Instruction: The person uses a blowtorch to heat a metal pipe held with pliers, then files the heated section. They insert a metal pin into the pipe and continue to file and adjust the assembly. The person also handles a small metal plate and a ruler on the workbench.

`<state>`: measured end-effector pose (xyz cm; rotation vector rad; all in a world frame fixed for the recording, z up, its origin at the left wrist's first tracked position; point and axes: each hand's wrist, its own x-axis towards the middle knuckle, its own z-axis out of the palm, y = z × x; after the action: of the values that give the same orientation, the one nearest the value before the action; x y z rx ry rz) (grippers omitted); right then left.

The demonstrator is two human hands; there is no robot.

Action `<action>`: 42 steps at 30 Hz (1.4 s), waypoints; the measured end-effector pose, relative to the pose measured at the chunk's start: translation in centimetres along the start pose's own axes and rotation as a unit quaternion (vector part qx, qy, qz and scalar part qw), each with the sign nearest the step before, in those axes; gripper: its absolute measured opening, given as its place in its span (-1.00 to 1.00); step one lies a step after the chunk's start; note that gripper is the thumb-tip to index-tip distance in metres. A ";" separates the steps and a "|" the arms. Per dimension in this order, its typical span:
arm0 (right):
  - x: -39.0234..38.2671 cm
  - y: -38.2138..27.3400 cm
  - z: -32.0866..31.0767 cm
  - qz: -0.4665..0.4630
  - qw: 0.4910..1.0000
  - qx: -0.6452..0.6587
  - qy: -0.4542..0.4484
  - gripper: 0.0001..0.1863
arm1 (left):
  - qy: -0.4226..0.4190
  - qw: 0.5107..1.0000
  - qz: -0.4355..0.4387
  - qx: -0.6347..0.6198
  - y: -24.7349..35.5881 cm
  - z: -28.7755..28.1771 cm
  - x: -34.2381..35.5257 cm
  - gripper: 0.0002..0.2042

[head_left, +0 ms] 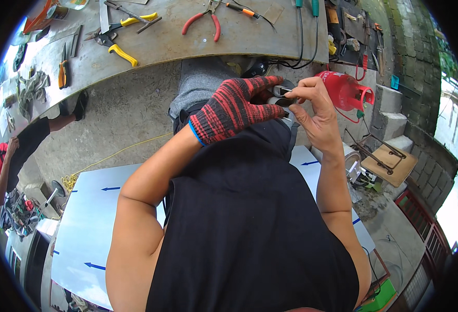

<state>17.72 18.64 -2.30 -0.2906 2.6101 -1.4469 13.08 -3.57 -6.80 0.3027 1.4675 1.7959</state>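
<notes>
Together, gloved left fingers (264,111) and bare right fingers (303,93) pinch a small metallic object (280,92).

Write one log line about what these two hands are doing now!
left hand: striped glove, holding small metallic item | right hand: bare, pinching same item | table: red-handled pliers | right side: red gas cylinder

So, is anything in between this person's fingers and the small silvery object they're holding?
Yes, for the left hand: its red-and-black striped knit glove. Nothing visible stands between the bare right hand and the small silvery object.
</notes>
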 end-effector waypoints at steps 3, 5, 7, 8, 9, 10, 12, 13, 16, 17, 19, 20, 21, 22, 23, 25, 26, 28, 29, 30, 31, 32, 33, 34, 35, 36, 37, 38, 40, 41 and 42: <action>0.0 0.0 0.0 -0.007 1.000 0.005 0.002 -0.77 | 0.014 0.998 0.023 0.058 0.3 0.0 -0.2 -0.40; -0.1 -0.1 0.0 -0.007 1.000 0.009 -0.001 -0.77 | 0.017 0.998 0.020 0.064 0.2 0.0 -0.2 -0.40; -0.2 0.1 0.0 -0.006 1.000 0.017 -0.005 -0.77 | 0.018 0.998 0.019 0.062 0.2 0.1 -0.3 -0.40; -0.3 0.2 0.0 -0.007 1.000 0.016 -0.005 -0.77 | 0.018 0.998 0.019 0.058 0.2 0.2 -0.3 -0.40; -0.3 0.3 0.0 -0.009 1.000 0.015 -0.005 -0.77 | 0.017 0.998 0.019 0.053 0.3 0.2 -0.4 -0.40; -0.4 0.3 0.0 -0.011 1.000 0.015 -0.005 -0.77 | 0.016 0.998 0.019 0.061 0.4 0.1 -0.4 -0.40; -0.3 0.3 0.1 -0.012 1.000 0.021 -0.002 -0.76 | 0.013 0.997 0.019 0.079 0.6 0.0 -0.4 -0.39; -0.3 0.2 0.1 -0.013 1.000 0.024 0.000 -0.76 | 0.017 0.997 0.025 0.075 0.5 0.0 -0.4 -0.40; -0.1 -0.1 0.1 -0.011 0.999 0.030 0.006 -0.77 | 0.025 0.997 0.039 0.065 0.5 0.0 -0.4 -0.40; -0.1 -0.1 0.1 -0.012 0.999 0.032 0.005 -0.77 | 0.024 0.997 0.040 0.061 0.7 0.0 -0.4 -0.40; -0.2 0.1 0.0 -0.013 0.999 0.037 0.002 -0.77 | 0.026 0.996 0.043 0.069 0.9 0.0 -0.5 -0.40; -0.2 0.1 -0.1 -0.015 0.999 0.035 0.000 -0.77 | 0.028 0.995 0.046 0.081 0.9 0.0 -0.5 -0.40; -0.2 0.0 -0.2 -0.017 0.999 0.033 -0.002 -0.77 | 0.030 0.994 0.048 0.093 0.9 0.0 -0.6 -0.40; -0.2 0.0 -0.2 -0.018 0.999 0.031 -0.004 -0.77 | 0.031 0.994 0.049 0.090 0.9 0.0 -0.6 -0.39; -0.3 0.0 -0.1 -0.018 0.999 0.032 0.001 -0.76 | 0.031 0.994 0.050 0.087 0.8 0.0 -0.6 -0.37; -0.4 0.1 0.1 -0.017 0.999 0.035 0.012 -0.75 | 0.033 0.994 0.059 0.083 0.7 0.1 -0.5 -0.35; -0.3 -0.1 0.1 -0.025 0.999 0.031 0.024 -0.75 | 0.033 0.994 0.067 0.083 0.8 0.2 -0.4 -0.35; -0.3 -0.6 0.1 -0.039 0.998 0.022 0.049 -0.73 | 0.020 0.995 0.080 0.059 0.8 0.2 -0.3 -0.34; -0.2 -0.8 0.1 -0.055 0.996 0.022 0.066 -0.72 | 0.007 0.996 0.087 0.034 0.7 0.0 -0.1 -0.34; -0.3 -1.1 0.0 -0.070 0.994 0.021 0.084 -0.71 | -0.008 0.996 0.094 0.009 0.6 -0.2 0.0 -0.34; -0.3 -1.3 -0.1 -0.086 0.991 0.021 0.101 -0.69 | -0.016 0.994 0.098 -0.045 0.4 -0.2 0.1 -0.34; -0.3 -1.6 -0.2 -0.087 0.990 0.029 0.110 -0.67 | -0.023 0.990 0.101 -0.100 0.0 -0.1 0.1 -0.35; -0.2 -2.0 -0.5 -0.088 0.988 0.038 0.119 -0.64 | -0.031 0.982 0.103 -0.155 -0.2 -0.1 0.2 -0.35; -0.2 -2.3 -0.6 -0.089 0.987 0.047 0.127 -0.62 | -0.042 0.982 0.087 -0.164 -0.2 -0.2 0.2 -0.35; -0.2 -2.4 -0.7 -0.083 0.987 0.051 0.125 -0.59 | -0.055 0.981 0.071 -0.173 0.1 -0.5 0.2 -0.35; -0.2 -2.4 -0.7 -0.077 0.988 0.055 0.123 -0.56 | -0.067 0.979 0.054 -0.182 0.2 -0.7 0.2 -0.35; -0.3 -2.4 -0.8 -0.071 0.988 0.059 0.120 -0.54 | -0.070 0.978 0.053 -0.191 0.2 -0.7 0.2 -0.35; -0.3 -2.3 -0.8 -0.065 0.989 0.059 0.115 -0.53 | -0.072 0.976 0.052 -0.200 0.1 -0.7 0.2 -0.35; -0.4 -2.0 -0.7 -0.055 0.991 0.060 0.103 -0.51 | -0.072 0.973 0.055 -0.213 -0.1 -0.7 0.3 -0.35; -0.4 -1.9 -0.6 -0.052 0.992 0.062 0.101 -0.51 | -0.069 0.972 0.058 -0.216 -0.3 -0.6 0.3 -0.34; -0.4 -1.9 -0.5 -0.049 0.992 0.063 0.099 -0.51 | -0.066 0.972 0.061 -0.218 -0.4 -0.6 0.3 -0.33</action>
<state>18.18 18.19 -0.37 -0.2769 2.6737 -1.7491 12.67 -3.74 -7.39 0.2843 0.9457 2.0951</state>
